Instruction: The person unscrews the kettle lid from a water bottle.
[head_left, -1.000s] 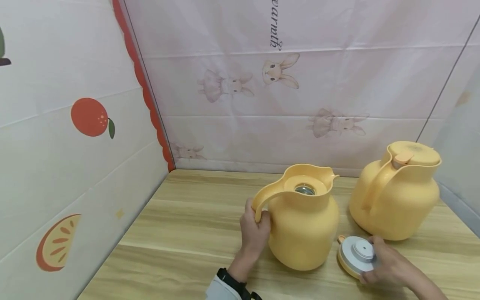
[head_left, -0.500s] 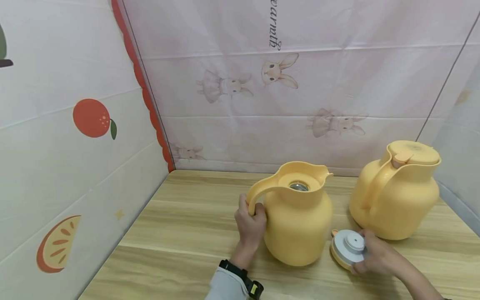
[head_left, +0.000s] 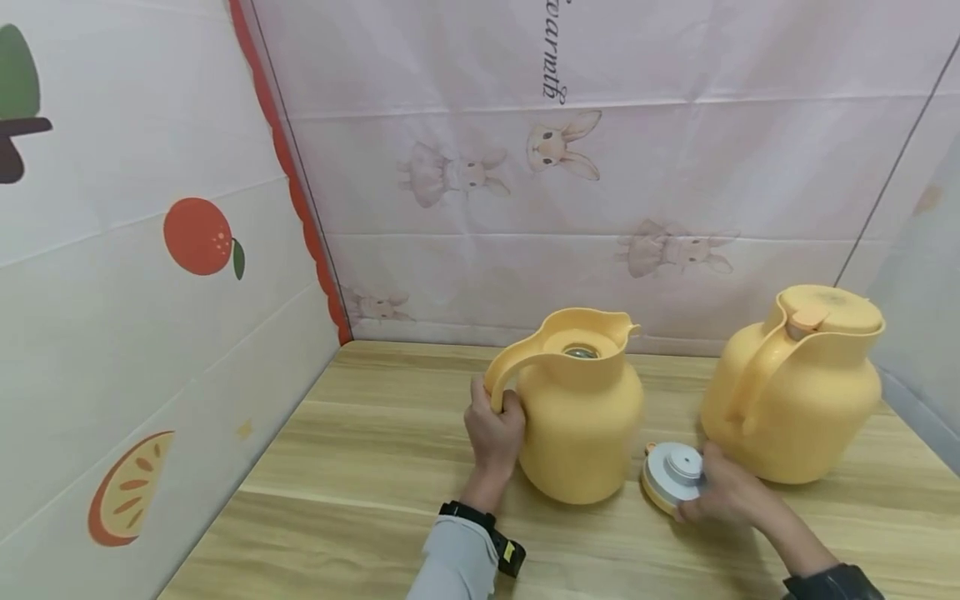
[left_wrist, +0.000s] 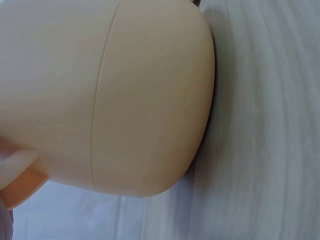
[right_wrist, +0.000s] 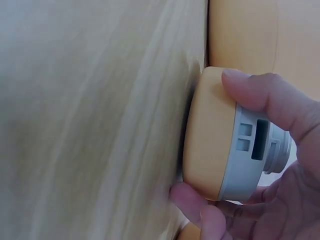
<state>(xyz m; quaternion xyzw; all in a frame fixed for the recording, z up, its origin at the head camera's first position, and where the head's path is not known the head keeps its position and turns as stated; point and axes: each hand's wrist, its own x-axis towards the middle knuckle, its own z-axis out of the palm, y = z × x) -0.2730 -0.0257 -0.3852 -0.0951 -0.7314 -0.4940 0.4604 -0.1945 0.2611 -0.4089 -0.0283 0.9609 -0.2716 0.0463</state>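
A yellow thermos jug (head_left: pixel 581 425) without its lid stands at the middle of the table, its round inner mouth showing. My left hand (head_left: pixel 495 429) grips its handle from the left; in the left wrist view the jug's base (left_wrist: pixel 150 110) is right at the tabletop. My right hand (head_left: pixel 723 492) pinches the jug lid (head_left: pixel 675 475) by its edge, thumb on one side and fingers on the other. The lid is upside down, grey stopper side up, yellow top toward the table. In the right wrist view the lid (right_wrist: pixel 210 145) lies close over the wood.
A second yellow thermos jug (head_left: pixel 795 400) with its lid on stands at the right, just behind my right hand. The wood-grain table (head_left: pixel 360 483) meets a pink rabbit-print backdrop (head_left: pixel 450 275) behind and a white fruit-print panel (head_left: pixel 247 350) at left.
The open jug has moved left and back with my left hand on its handle. My right hand has moved the lid the same way, leftward and back. The second jug has stayed put.
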